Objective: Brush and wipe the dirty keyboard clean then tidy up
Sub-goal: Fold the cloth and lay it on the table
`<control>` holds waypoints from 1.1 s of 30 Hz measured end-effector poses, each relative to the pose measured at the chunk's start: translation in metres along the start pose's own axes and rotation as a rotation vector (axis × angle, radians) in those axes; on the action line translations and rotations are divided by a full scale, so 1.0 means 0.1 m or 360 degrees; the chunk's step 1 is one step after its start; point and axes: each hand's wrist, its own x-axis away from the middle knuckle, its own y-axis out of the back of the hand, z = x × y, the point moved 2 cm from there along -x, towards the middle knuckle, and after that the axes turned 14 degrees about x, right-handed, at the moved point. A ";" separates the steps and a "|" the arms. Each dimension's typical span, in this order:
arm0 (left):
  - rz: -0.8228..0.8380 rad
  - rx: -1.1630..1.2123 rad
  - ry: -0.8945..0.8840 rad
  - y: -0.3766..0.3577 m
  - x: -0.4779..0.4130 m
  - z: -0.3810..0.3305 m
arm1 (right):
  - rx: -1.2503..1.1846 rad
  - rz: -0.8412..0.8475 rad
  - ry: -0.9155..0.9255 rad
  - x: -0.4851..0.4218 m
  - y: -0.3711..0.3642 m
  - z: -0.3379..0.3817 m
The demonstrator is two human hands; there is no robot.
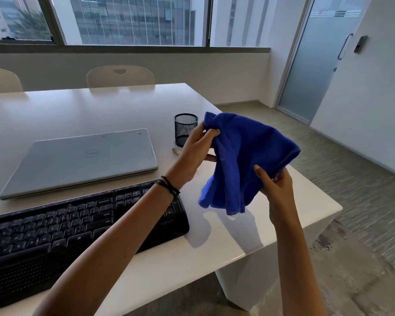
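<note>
Head view: left hand (pixel 195 147) and right hand (pixel 275 183) both pinch the blue microfibre cloth (pixel 244 156) in their fingers, above the white bench (pixel 100 106). The black plastic keyboard (pixel 55 224) lies down-left of the cloth, long axis running across the bench. Left hand's nearer.

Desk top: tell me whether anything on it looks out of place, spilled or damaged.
Nothing looks spilled or damaged. One slim item lies loose on the table beside the mesh cup, mostly hidden behind the left hand. That hand and the right hand hold the blue cloth up off the table.
</note>
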 end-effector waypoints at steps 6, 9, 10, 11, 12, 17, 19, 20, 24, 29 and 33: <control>-0.0064 -0.0019 -0.0090 0.07 -0.02 -0.07 | 0.0092 -0.0041 0.0010 -0.09 0.12 -0.02; -0.0093 -0.0100 -0.0147 0.14 -0.02 -0.09 | 0.0086 -0.0103 0.0032 -0.15 0.20 0.01; -0.0109 -0.0122 -0.0160 0.16 -0.03 -0.09 | 0.0088 -0.0110 0.0048 -0.17 0.23 0.03; -0.0126 -0.0135 -0.0170 0.19 -0.03 -0.08 | 0.0099 -0.0117 0.0069 -0.19 0.25 0.05; -0.0142 -0.0152 -0.0183 0.22 -0.04 -0.08 | 0.0115 -0.0127 0.0089 -0.21 0.27 0.08; -0.0250 -0.0208 -0.0278 0.33 -0.09 0.01 | 0.0159 -0.0185 0.0178 -0.29 0.33 0.20; -0.0247 -0.0199 -0.0335 0.32 -0.08 0.02 | 0.0158 -0.0255 0.0226 -0.28 0.33 0.23; -0.0228 -0.0209 -0.0376 0.32 -0.08 0.01 | 0.0161 -0.0311 0.0248 -0.27 0.33 0.24; -0.0064 -0.0269 -0.0437 0.31 -0.07 0.00 | 0.0086 -0.0466 0.0239 -0.25 0.35 0.29; -0.0121 -0.0239 -0.0439 0.33 -0.04 0.02 | -0.0037 -0.0467 0.0170 -0.28 0.45 0.22; -0.0234 -0.0301 -0.0414 0.36 -0.04 0.13 | 0.0007 -0.0474 0.0147 -0.31 0.50 0.16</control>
